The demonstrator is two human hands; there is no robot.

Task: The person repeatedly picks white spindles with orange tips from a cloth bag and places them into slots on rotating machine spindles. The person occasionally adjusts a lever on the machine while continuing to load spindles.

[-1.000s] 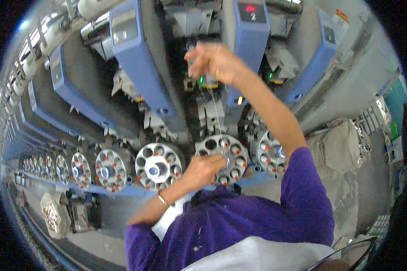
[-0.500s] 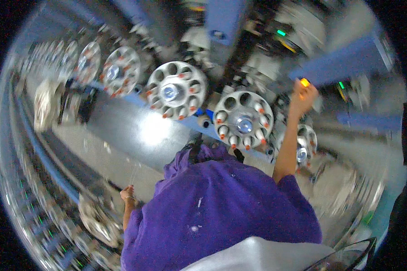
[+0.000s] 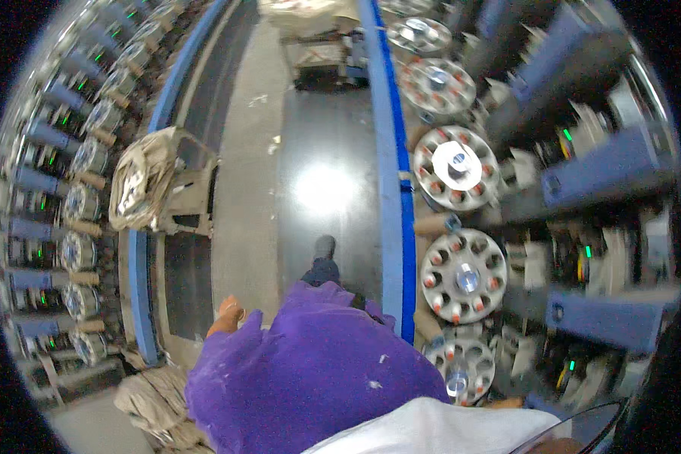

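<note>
My left hand [image 3: 231, 309] hangs low beside the purple shirt [image 3: 318, 348], over the walkway. Its fingers look curled in; whatever they may hold is too small to make out. Of my right arm, only a sliver of skin [image 3: 503, 404] shows at the lower right above the white cloth-like edge [image 3: 424, 424]; the fingers are hidden. Nearest to that side is a round bobbin magazine [image 3: 458, 378], its pockets partly filled with red-tipped yarn bobbins. Another magazine [image 3: 467, 278] of the same kind stands just ahead of it.
A blue rail [image 3: 392, 189] runs along the machine row at right. More magazines [image 3: 456, 168] follow ahead. At left stands a cloth-lined cart [image 3: 147, 181] by another blue rail [image 3: 138, 272]. A second cart [image 3: 314, 60] is farther up the aisle [image 3: 250, 166].
The view has swung right, from facing the magazines to looking along the aisle. My right arm, raised toward the machine before, has come down nearly out of sight.
</note>
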